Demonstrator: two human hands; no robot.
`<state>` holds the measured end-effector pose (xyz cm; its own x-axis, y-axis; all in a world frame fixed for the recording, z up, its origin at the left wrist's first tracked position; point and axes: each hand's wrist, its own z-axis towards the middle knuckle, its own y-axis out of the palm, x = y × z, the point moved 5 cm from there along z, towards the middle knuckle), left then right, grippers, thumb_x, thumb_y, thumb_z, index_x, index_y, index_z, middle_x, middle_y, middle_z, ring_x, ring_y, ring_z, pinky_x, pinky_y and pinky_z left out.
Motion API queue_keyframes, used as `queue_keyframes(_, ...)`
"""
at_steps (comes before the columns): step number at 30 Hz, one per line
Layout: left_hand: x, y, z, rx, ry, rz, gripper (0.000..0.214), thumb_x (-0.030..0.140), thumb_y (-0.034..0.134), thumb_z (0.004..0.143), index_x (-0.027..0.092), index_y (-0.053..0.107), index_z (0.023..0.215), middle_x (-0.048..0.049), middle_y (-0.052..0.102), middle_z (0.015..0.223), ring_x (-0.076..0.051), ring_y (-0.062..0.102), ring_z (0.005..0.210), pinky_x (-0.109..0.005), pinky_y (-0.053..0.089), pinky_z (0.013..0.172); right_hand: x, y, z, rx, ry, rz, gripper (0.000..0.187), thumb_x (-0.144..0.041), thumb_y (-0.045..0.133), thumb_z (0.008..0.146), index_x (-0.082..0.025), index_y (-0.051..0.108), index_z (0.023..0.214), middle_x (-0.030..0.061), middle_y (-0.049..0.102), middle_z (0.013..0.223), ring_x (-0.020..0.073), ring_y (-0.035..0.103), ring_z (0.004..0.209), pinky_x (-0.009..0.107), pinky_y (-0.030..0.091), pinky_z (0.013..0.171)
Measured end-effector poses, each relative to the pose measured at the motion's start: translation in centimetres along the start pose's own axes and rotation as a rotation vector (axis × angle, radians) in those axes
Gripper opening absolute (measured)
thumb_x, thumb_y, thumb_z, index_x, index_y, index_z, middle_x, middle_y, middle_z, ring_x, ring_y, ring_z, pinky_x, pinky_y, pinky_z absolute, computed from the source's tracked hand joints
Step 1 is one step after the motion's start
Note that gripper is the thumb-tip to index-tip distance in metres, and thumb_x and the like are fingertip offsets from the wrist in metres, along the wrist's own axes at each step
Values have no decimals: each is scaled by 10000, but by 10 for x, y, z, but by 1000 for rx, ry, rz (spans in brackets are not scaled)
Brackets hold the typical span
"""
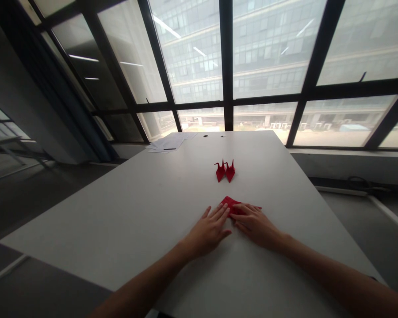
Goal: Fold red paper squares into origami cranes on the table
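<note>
A folded sheet of red origami paper lies on the white table, partly hidden under my fingers. My left hand rests on its left part with the fingers stretched out and the thumb apart. On the right part, my right hand has its fingers bent and closed on the paper's near edge; one corner of the sheet sticks out past the knuckles. Just beyond the sheet, two finished red paper cranes stand side by side, a left crane and a right crane.
The long white table stretches away toward large windows. Loose white papers with a dark pen on them lie at its far left. Two small round spots show near the far edge. A dark curtain hangs at left.
</note>
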<state>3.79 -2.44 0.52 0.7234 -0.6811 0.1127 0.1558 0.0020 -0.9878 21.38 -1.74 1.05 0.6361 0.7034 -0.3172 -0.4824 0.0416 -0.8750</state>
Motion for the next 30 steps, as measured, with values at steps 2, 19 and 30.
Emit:
queue_keyframes(2, 4, 7, -1, -39, 23, -21, 705, 596, 291, 1009, 213, 140, 1580, -108, 220, 1620, -252, 172, 1510, -507, 161, 1210, 2, 2, -1, -17, 21, -42, 385, -311, 519, 968, -305, 584, 1347, 52, 540, 1443, 246, 473, 1327, 437, 389, 1092)
queue_keyframes(19, 7, -8, 2, 65, -7, -37, 441, 447, 438, 1013, 364, 448, 1446, -52, 333, 1579, -288, 272, 1471, -581, 205, 1186, -7, -19, -5, 38, 218, -221, 403, -421, 428, 1015, -239, 730, 820, 85, 694, 906, 232, 623, 862, 402, 441, 847)
queue_keyframes(30, 12, -12, 7, 113, 44, -161, 287, 335, 492, 1004, 267, 584, 1267, -60, 492, 1457, -217, 441, 1371, -447, 301, 1195, 47, -7, -2, 275, 435, 170, 369, -246, 585, 870, -156, 635, 1224, 127, 706, 1108, 263, 614, 1050, 403, 478, 939)
